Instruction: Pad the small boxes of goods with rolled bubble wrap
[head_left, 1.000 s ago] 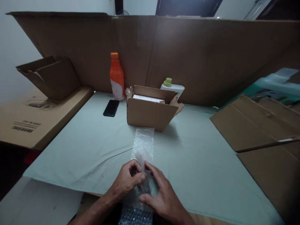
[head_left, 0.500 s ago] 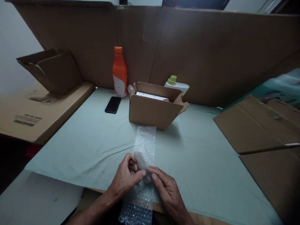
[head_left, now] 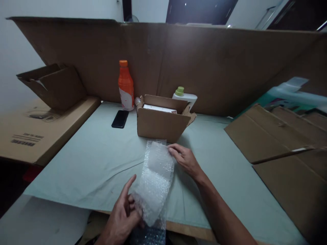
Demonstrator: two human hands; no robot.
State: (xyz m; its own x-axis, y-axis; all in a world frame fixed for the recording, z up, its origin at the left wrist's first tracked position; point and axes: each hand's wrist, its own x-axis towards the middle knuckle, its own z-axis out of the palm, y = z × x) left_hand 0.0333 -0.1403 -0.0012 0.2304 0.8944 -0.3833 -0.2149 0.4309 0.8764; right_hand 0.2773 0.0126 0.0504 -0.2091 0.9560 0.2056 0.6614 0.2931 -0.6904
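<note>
- Clear plastic bubble wrap (head_left: 155, 185), pebbled and glinting, in a long narrow strip at the near middle of the table, just in front of the small carton (head_left: 160, 126).
- Long axis ran away from the person, far end pointing at the carton's front face, near end dropping past the table edge, where it looked dark blue.
- A paler upper layer (head_left: 159, 158) sat over the strip, its far end leaning slightly right; a crosswise line broke its surface about midway. Could not tell whether it was a fold or a separate piece.
- Right hand (head_left: 185, 160) closed in a pinch on the wrap's far right edge, thumb and fingertips together.
- Left hand (head_left: 121, 212) by the near left edge, index finger extended, other fingers curled against the film; could not tell whether it gripped.
- Cloth (head_left: 102, 170) under it all: pale green, matt, lightly creased.
- Carton: brown cardboard, open-topped, torn-looking flap at right, a white flat-topped item (head_left: 159, 108) inside.
- Behind: orange bottle (head_left: 125, 83) with rounded shoulders, upright; white bottle (head_left: 187, 97) with green cap, partly hidden by the carton.
- Black phone (head_left: 120, 119), flat slab, left of the carton.
</note>
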